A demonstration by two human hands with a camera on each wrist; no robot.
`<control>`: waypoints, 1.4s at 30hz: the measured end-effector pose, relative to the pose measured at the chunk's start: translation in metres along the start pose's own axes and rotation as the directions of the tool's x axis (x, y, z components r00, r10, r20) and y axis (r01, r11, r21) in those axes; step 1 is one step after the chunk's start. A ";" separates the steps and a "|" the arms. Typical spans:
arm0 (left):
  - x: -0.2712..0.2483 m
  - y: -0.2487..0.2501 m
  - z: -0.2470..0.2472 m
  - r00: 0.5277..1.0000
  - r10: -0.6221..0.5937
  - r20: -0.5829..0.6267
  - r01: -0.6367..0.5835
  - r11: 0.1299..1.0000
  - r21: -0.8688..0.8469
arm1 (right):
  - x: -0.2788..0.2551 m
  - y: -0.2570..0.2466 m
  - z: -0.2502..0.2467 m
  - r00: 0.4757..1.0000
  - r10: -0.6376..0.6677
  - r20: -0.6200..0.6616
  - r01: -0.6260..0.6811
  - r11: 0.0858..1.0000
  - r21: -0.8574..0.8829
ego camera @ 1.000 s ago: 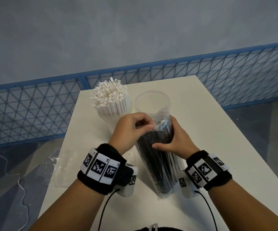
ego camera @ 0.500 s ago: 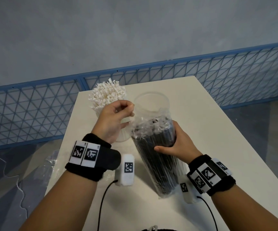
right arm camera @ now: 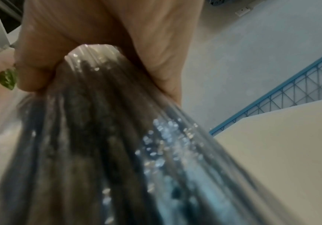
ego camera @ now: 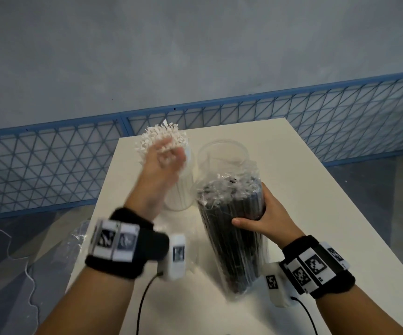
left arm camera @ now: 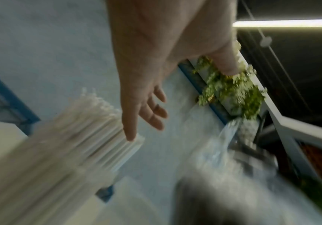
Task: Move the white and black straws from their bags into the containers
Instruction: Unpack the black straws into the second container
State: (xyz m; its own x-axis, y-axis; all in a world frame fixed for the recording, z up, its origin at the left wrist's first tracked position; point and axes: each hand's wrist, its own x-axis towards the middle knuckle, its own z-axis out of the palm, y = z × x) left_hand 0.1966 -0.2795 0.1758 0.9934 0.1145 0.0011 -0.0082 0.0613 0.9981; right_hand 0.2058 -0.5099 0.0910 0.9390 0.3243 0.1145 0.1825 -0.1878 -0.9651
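Note:
White straws [ego camera: 161,139] stand packed in a clear container [ego camera: 181,199] at the back left of the white table [ego camera: 316,189]. Next to it stands an empty clear container [ego camera: 222,153]. A clear bag of black straws [ego camera: 234,238] stands tilted on the table in front of it, its top crumpled and open. My right hand [ego camera: 263,213] grips the bag's upper part, thumb across the front; the right wrist view shows my palm wrapped around the bag [right arm camera: 117,152]. My left hand [ego camera: 169,158], blurred, is raised with fingers straight [left arm camera: 152,112] beside the white straws [left arm camera: 75,137] and holds nothing.
An empty clear bag [ego camera: 74,243] lies at the table's left edge. A blue mesh fence [ego camera: 50,165] runs behind the table, in front of a grey wall. Cables lie on the floor at left. Bare tabletop lies to the right of the bag.
My left hand has let go of the bag's top and swung up and left to the white straws. The bag's top now stands open, and my right hand still grips it.

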 end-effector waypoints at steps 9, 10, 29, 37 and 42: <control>-0.048 -0.075 0.034 0.995 -0.097 0.027 0.093 0.989 0.117 | 0.006 -0.033 0.006 0.915 -0.308 -0.262 0.309 0.950 -0.039; -0.046 -0.071 0.031 0.996 -0.093 0.012 0.090 0.988 0.124 | 0.005 -0.042 0.004 0.843 -0.448 -0.298 0.404 0.893 -0.198; -0.022 -0.050 -0.006 0.997 0.075 0.002 -0.069 0.902 0.426 | 0.055 -0.104 0.017 0.923 -0.329 0.199 0.384 0.820 -0.425; -0.019 -0.063 -0.013 0.996 0.067 -0.053 -0.039 0.910 0.412 | 0.055 -0.096 0.019 0.943 -0.242 0.228 0.239 0.970 0.042; -0.017 -0.067 -0.007 0.998 0.053 -0.031 -0.035 0.902 0.431 | 0.051 -0.099 0.027 0.937 -0.200 0.287 0.183 0.979 0.086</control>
State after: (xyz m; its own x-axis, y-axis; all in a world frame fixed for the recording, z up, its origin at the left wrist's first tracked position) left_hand 0.1791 -0.2784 0.1081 0.9876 0.1480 0.0523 0.0072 -0.3758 0.9267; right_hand 0.2276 -0.4494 0.1860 0.7594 0.6077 0.2326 0.3253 -0.0450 -0.9445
